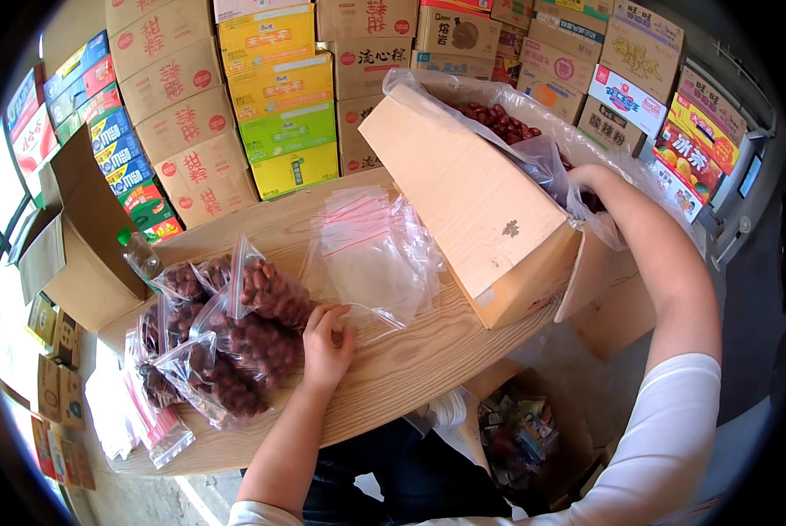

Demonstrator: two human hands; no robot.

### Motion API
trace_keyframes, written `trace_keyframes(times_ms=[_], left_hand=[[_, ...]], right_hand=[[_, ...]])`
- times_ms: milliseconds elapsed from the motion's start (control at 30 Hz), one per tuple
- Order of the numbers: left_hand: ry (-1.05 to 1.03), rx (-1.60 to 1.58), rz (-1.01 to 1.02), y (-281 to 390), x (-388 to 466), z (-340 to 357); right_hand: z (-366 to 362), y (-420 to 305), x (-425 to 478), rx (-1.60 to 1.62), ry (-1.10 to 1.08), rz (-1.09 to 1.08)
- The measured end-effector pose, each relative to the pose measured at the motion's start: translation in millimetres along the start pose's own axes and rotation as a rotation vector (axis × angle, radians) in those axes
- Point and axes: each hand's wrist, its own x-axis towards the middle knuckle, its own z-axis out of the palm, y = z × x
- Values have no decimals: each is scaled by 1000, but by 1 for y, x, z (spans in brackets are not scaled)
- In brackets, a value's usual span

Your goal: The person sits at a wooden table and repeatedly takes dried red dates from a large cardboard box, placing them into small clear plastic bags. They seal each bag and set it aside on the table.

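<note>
My left hand [328, 343] rests on the wooden table [393, 388] with its fingers curled, right beside several zip bags of red dates [251, 342]. A small dark patch shows between thumb and fingers; whether it is a date is unclear. Just beyond the fingertips lies a loose pile of clear zip bags [366, 256] with red seal lines. My right hand [585, 176] reaches into a large plastic-lined cardboard box [465, 191], which holds loose red dates [498, 121]. The box and its liner hide the fingers of that hand.
An open cardboard box [97, 263] and a green-capped bottle [139, 253] stand at the left. More flat zip bags [162, 427] lie at the near-left edge. Stacked cartons [281, 85] line the back. Below the table, a box of wrappers [518, 427] sits by my legs.
</note>
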Motion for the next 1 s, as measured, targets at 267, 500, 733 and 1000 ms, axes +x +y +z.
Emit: trace_keyframes(times_ms=[267, 500, 733, 1000], left_hand=[[34, -45, -10, 0, 1, 3], [-22, -32, -43, -2, 1, 4], [-54, -1, -79, 7, 0, 2], [-54, -23, -88, 11, 5, 6]], right_hand=[[11, -15, -22, 11, -112, 62], [-14, -18, 9, -91, -500, 149], [-83, -95, 19, -141, -55, -295], [-20, -145, 160, 149, 363, -856]])
